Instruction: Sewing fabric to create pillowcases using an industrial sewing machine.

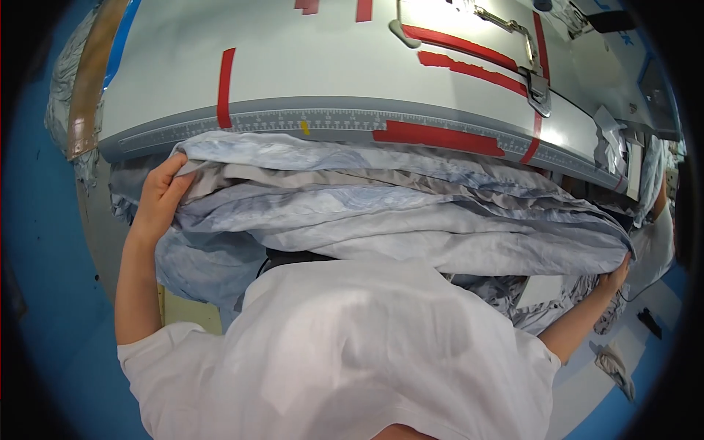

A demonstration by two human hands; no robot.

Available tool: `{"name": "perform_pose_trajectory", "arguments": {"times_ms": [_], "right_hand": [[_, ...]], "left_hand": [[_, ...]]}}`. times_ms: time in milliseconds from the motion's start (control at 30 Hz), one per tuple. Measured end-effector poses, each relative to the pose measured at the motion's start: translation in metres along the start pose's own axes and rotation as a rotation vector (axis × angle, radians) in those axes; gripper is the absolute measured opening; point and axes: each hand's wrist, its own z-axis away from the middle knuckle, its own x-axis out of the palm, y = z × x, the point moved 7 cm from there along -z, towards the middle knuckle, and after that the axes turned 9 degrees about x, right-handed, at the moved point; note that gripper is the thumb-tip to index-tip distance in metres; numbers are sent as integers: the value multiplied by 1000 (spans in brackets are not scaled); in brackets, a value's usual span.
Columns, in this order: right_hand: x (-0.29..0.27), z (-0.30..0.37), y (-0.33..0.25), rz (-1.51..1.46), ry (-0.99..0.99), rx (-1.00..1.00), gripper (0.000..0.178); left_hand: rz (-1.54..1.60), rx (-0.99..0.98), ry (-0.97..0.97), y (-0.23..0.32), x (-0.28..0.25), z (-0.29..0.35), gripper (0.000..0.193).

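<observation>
A wide length of pale blue-grey patterned fabric (pixel 352 202) stretches between my two hands in long, loose folds, in front of the table's near edge. My left hand (pixel 160 192) grips its upper left corner, thumb and fingers pinched on the cloth. Far to the right, my right hand (pixel 617 273) holds the other end; the fabric hides part of its fingers. Both arms are spread wide. A grey-backed layer shows between the lighter folds.
A white sewing table (pixel 293 66) carries a grey ruler strip (pixel 323 121) along its near edge and strips of red tape (pixel 440 138). A sewing machine's metal parts (pixel 539 92) stand at the back right. More fabric (pixel 209 264) hangs below on the left. Another person's arm (pixel 664 202) shows at far right.
</observation>
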Motion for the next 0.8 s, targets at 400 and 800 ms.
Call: {"name": "perform_pose_trajectory", "arguments": {"times_ms": [400, 800], "right_hand": [[1, -13, 19, 2, -54, 53, 39], [10, -3, 19, 33, -34, 66, 44]], "left_hand": [[-452, 331, -121, 64, 15, 11, 20], [736, -665, -297, -9, 48, 53, 37]]}}
